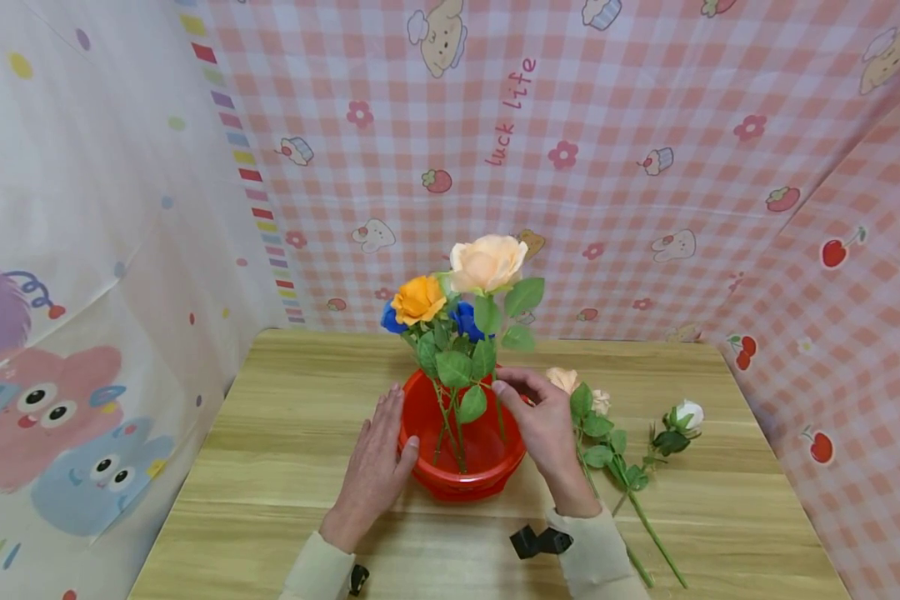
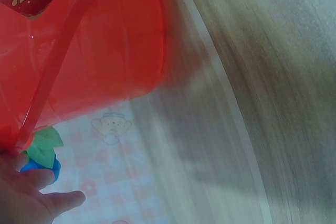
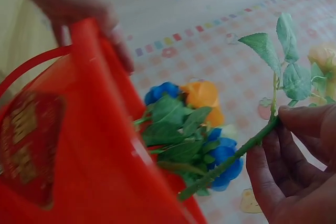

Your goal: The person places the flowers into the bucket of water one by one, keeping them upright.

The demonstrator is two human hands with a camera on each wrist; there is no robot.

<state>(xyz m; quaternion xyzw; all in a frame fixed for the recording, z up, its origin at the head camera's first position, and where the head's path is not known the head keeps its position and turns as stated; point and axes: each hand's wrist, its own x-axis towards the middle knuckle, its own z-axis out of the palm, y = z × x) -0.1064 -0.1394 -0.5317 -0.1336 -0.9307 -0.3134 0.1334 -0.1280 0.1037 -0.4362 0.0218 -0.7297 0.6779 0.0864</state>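
Peach rose (image 1: pixel 487 265): upright over the red plastic bucket (image 1: pixel 461 493), its lower stem within the rim; whether the tip touches bottom cannot be told.
Right sleeve (image 1: pixel 596 554): beside the loose stems (image 1: pixel 649 525) on the desk (image 1: pixel 270 467); a careless sweep of the forearm could drag them out of line or off the near edge.
Left hand (image 1: pixel 371 458): laid along the bucket's left rim, fingers straight and together, thumb apart; how firmly they press cannot be told. Too hard a push might slide or tip the bucket, too light a touch might let it shift.
Right hand (image 1: pixel 551 429): thumb and fingers pinch the peach rose's stem partway up; with the large bloom well above that hold, the stem could pivot in a slack pinch.
Loose blooms: two peach roses (image 1: pixel 562 380) and a white rose (image 1: pixel 688 414) lie to the right, near enough for an elbow or wrist to brush.
Orange rose (image 1: pixel 420 300), blue roses (image 1: pixel 465 320): standing in the bucket, leaves crowded beside the peach rose; snagged foliage could pull a neighbour askew.
Gingham cloth (image 1: pixel 600 217): hangs behind, apparently no hazard.
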